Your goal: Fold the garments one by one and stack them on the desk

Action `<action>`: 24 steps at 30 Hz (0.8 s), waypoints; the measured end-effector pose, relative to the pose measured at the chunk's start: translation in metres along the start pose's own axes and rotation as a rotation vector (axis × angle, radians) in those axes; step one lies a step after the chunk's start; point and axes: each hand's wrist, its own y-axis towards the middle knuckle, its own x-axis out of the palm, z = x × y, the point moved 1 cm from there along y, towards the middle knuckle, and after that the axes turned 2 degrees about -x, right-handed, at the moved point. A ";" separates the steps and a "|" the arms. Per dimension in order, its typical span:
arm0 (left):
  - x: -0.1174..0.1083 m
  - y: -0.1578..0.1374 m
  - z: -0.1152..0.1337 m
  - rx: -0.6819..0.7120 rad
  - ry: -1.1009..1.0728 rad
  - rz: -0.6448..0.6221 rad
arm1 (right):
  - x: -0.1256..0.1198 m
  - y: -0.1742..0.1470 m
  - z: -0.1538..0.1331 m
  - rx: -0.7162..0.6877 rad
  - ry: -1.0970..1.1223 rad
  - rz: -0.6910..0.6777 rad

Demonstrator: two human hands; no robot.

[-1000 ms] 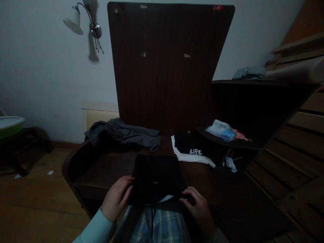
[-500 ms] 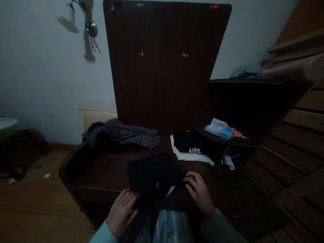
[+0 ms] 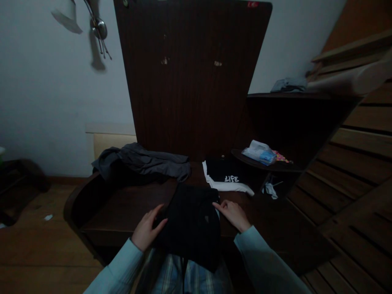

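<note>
A black garment point(image 3: 192, 224), folded into a compact shape with a small pale mark on it, lies over the front edge of the dark wooden desk and hangs toward my lap. At its left edge my left hand point(image 3: 148, 228) grips the cloth, thumb lying on top. My right hand point(image 3: 234, 214) pinches the opposite edge, where a thin white strip shows. Behind it rests a folded black-and-white garment point(image 3: 228, 177) with white lettering. A crumpled grey garment point(image 3: 150, 159) is heaped at the back left.
The desk point(image 3: 119, 208) has a raised, curved left side and a tall brown panel point(image 3: 192, 90) behind. To the right, a corner shelf point(image 3: 239, 155) bears a plastic packet point(image 3: 260, 153). Wooden slats point(image 3: 352, 175) stand at far right, and a wall lamp point(image 3: 99, 28) hangs upper left.
The black garment has been turned and drawn toward me, its lower part now over my lap. Both hands have moved up to its sides. The view has shifted slightly right.
</note>
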 end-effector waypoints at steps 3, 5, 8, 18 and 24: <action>0.010 -0.005 0.006 0.013 -0.099 -0.087 | 0.006 0.010 -0.018 -0.105 -0.084 -0.047; 0.017 -0.014 0.018 -0.010 -0.141 -0.143 | 0.006 0.028 -0.038 -0.170 -0.145 -0.080; 0.027 -0.030 0.039 -0.035 -0.230 -0.281 | 0.001 0.061 -0.073 -0.326 -0.153 -0.110; -0.032 -0.002 0.008 -0.270 -0.033 0.057 | -0.036 0.058 -0.058 -0.223 -0.036 0.093; -0.022 0.025 0.002 -0.356 0.197 -0.243 | -0.024 0.002 -0.005 -0.066 -0.064 -0.227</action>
